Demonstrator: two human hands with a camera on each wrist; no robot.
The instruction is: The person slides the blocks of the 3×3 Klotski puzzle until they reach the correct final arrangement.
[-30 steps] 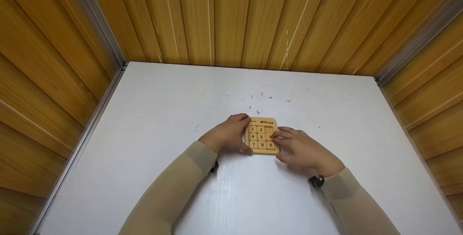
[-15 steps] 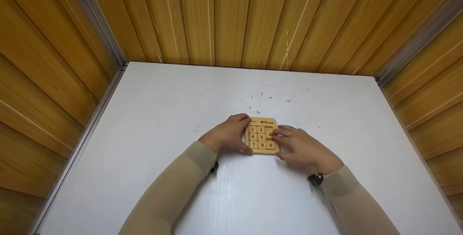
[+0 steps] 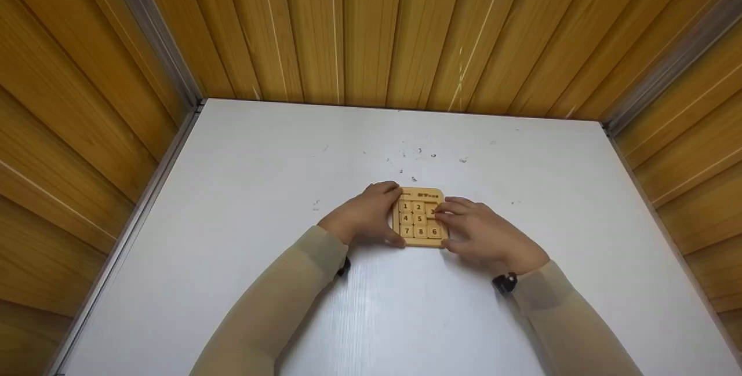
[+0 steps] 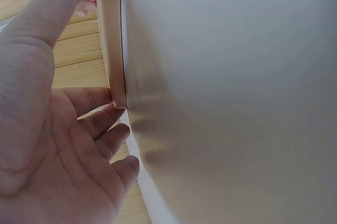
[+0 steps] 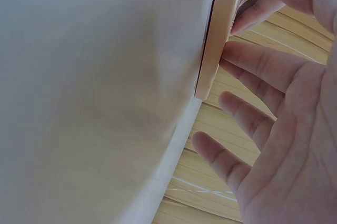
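A wooden number sliding puzzle (image 3: 422,243) lies flat on the white table in the head view. My left hand (image 3: 371,212) grips its left side, thumb at the near corner and fingers at the far one. In the left wrist view only the thin edge of the puzzle (image 4: 110,45) shows. Fingertips of my right hand (image 3: 487,236) rest on the 3 tile (image 3: 430,210), while the thumb is at the near right corner. Tile 3 sits in the right column, mostly in the top row; a gap shows beneath it. The right wrist view has these fingers fairly straight.
A white table (image 3: 278,156) surrounds the puzzle, with small dark marks beyond it. Wood-patterned panels (image 3: 371,28) wall the back and both sides. A dark strap (image 3: 505,283) is on the right wrist.
Tile 3 has slid away from me, from the middle row toward the top right gap, opening a gap above tile 6. My right hand moved slightly with it; the left stayed put.
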